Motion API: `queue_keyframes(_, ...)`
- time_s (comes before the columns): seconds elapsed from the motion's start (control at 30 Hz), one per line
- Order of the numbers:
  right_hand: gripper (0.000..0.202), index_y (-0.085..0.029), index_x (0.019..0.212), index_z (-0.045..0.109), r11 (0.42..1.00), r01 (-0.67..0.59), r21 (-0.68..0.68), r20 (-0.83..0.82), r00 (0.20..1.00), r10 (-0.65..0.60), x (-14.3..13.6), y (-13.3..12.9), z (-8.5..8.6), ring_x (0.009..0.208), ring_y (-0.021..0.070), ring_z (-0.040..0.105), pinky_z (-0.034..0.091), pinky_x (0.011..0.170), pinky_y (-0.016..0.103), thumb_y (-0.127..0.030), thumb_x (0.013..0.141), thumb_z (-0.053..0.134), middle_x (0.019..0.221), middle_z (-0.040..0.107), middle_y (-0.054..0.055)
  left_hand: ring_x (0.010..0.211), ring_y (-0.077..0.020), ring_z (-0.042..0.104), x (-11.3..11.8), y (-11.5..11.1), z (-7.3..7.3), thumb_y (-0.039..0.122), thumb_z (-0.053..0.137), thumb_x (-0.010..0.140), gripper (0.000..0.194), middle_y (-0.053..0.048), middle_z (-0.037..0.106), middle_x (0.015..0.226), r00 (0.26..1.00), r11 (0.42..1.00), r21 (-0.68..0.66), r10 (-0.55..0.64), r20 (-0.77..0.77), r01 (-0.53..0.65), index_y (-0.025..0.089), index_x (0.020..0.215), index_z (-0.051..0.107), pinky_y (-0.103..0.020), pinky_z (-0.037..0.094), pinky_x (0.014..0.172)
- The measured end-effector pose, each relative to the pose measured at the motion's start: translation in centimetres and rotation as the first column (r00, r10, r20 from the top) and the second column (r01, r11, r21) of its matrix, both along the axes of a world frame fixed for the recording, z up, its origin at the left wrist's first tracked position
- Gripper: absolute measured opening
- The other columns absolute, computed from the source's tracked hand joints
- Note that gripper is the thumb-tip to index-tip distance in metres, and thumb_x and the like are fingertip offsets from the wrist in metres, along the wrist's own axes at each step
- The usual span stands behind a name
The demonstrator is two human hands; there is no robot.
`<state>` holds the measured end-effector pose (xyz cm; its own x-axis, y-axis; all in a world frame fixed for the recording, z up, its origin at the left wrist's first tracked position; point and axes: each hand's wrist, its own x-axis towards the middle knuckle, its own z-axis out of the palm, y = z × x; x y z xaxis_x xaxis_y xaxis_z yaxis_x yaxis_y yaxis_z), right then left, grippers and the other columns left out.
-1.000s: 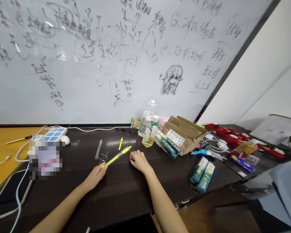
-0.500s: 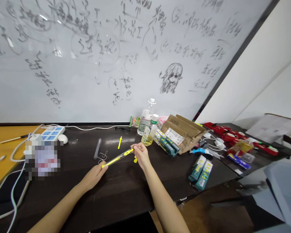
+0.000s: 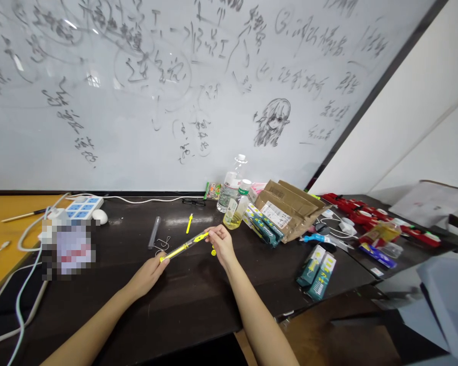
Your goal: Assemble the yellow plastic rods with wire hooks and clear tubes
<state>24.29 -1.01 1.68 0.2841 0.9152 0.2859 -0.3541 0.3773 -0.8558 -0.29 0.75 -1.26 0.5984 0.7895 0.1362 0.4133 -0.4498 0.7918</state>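
Observation:
A clear tube with yellow parts inside (image 3: 185, 246) is held slanting above the dark table (image 3: 191, 300). My left hand (image 3: 151, 271) is closed on its lower left end, and the fingers of my right hand (image 3: 220, 243) pinch its upper right end. Just beneath my right fingers, a small yellow piece (image 3: 213, 250) lies on the table. Behind the held tube are a thin yellow stick (image 3: 190, 223), another clear tube (image 3: 154, 233) and a loop of white string (image 3: 162, 244).
Two bottles, one of water (image 3: 228, 193) and one with yellow liquid (image 3: 236, 207), stand behind my right hand. Right of them are a cardboard package (image 3: 290, 206) and green boxes (image 3: 316, 272). A power strip (image 3: 84, 208) and white cables lie at left.
The yellow part near the tube's right end sits slightly further left along it. Both hands keep their hold and have barely moved; the view has shifted slightly.

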Motion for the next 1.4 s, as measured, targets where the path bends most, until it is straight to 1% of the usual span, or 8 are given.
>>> queue_keyframes(0.17, 0.022, -0.019, 0.068, 0.053, 1.000, 0.021, 0.002, 0.043, 0.999, -0.021, -0.3, 0.0, -0.2, 0.062, 0.0111, 0.056, 0.048, 0.056, 0.025, -0.028, 0.066, 0.073, 0.082, 0.065, 0.002, 0.060, -0.0141, 0.039, 0.0, 0.0, -0.1, 0.049, 0.027, 0.090, 0.033, 0.005, 0.036, 0.061, 0.999, 1.000, -0.023, 0.020, 0.028, -0.020, 0.022, 0.072, 0.035, -0.026, 0.033, 0.060)
queue_keyframes(0.3, 0.019, -0.019, 0.074, 0.056, 0.999, -0.015, -0.029, 0.029, 0.999, 0.016, -0.5, 0.3, -0.8, 0.062, 0.0119, 0.055, 0.047, 0.054, 0.024, -0.030, 0.069, 0.070, 0.069, 0.059, 0.000, 0.059, -0.0141, 0.039, -0.2, 0.2, -0.2, 0.048, 0.028, 0.090, 0.033, 0.005, 0.037, 0.060, 0.999, 0.999, -0.032, 0.018, 0.041, -0.016, 0.022, 0.071, 0.035, -0.026, 0.033, 0.060)
queue_keyframes(0.43, 0.018, -0.020, 0.078, 0.055, 0.999, -0.046, -0.027, 0.003, 0.999, 0.046, -0.3, 0.7, -1.4, 0.056, 0.0092, 0.053, 0.045, 0.052, 0.022, -0.028, 0.069, 0.069, 0.070, 0.055, -0.003, 0.063, -0.0141, 0.040, -0.3, 0.4, -0.2, 0.046, 0.028, 0.090, 0.031, 0.004, 0.039, 0.065, 1.000, 1.000, 0.010, -0.007, -0.006, 0.007, 0.021, 0.074, 0.036, -0.026, 0.033, 0.063)
queue_keyframes(0.63, 0.017, -0.019, 0.075, 0.055, 0.991, -0.125, -0.039, 0.071, 0.989, 0.128, -0.2, 0.6, -1.5, 0.051, 0.0086, 0.051, 0.047, 0.054, 0.023, -0.031, 0.072, 0.067, 0.060, 0.053, -0.004, 0.061, -0.0141, 0.041, -0.5, 0.6, -0.4, 0.047, 0.027, 0.091, 0.032, 0.005, 0.038, 0.063, 1.000, 0.999, 0.037, 0.006, -0.019, -0.005, 0.021, 0.073, 0.034, -0.025, 0.032, 0.062)
queue_keyframes(0.8, 0.021, -0.019, 0.077, 0.053, 0.968, -0.235, -0.087, 0.050, 0.969, 0.240, -0.3, 0.2, -1.3, 0.053, 0.0092, 0.052, 0.050, 0.057, 0.025, -0.034, 0.073, 0.068, 0.060, 0.054, -0.004, 0.061, -0.0140, 0.042, -0.7, 0.7, -0.4, 0.047, 0.030, 0.090, 0.031, 0.005, 0.040, 0.064, 0.998, 0.998, 0.051, 0.045, 0.033, -0.046, 0.022, 0.073, 0.034, -0.025, 0.034, 0.062)
queue_keyframes(1.07, 0.023, -0.021, 0.083, 0.053, 0.949, -0.299, -0.096, 0.085, 0.948, 0.307, -1.2, 0.3, -2.1, 0.052, 0.0083, 0.050, 0.045, 0.054, 0.023, -0.037, 0.074, 0.067, 0.061, 0.055, -0.005, 0.047, -0.0102, 0.034, -0.9, 1.6, -1.2, 0.056, 0.043, 0.081, 0.037, 0.007, 0.033, 0.054, 0.939, 0.969, -0.096, 0.245, 0.243, -0.228, 0.021, 0.069, 0.034, -0.021, 0.031, 0.047)
queue_keyframes(1.23, 0.025, -0.021, 0.083, 0.050, 0.949, -0.301, -0.093, 0.092, 0.946, 0.309, -1.8, 0.4, -2.6, 0.050, 0.0083, 0.049, 0.043, 0.052, 0.023, -0.040, 0.075, 0.065, 0.059, 0.054, -0.006, 0.043, -0.0077, 0.029, -0.8, 1.9, -1.8, 0.057, 0.039, 0.083, 0.041, 0.008, 0.030, 0.052, 0.905, 0.963, -0.179, 0.253, 0.341, -0.202, 0.021, 0.066, 0.030, -0.020, 0.027, 0.043)
queue_keyframes(1.4, 0.026, -0.020, 0.080, 0.048, 0.944, -0.314, -0.099, 0.061, 0.945, 0.320, -1.7, 0.6, -3.0, 0.048, 0.0078, 0.046, 0.042, 0.051, 0.022, -0.040, 0.076, 0.065, 0.057, 0.052, -0.006, 0.043, -0.0072, 0.028, -0.6, 1.6, -1.5, 0.056, 0.040, 0.083, 0.041, 0.008, 0.029, 0.051, 0.911, 0.967, -0.197, 0.222, 0.348, -0.160, 0.021, 0.064, 0.030, -0.020, 0.026, 0.042)
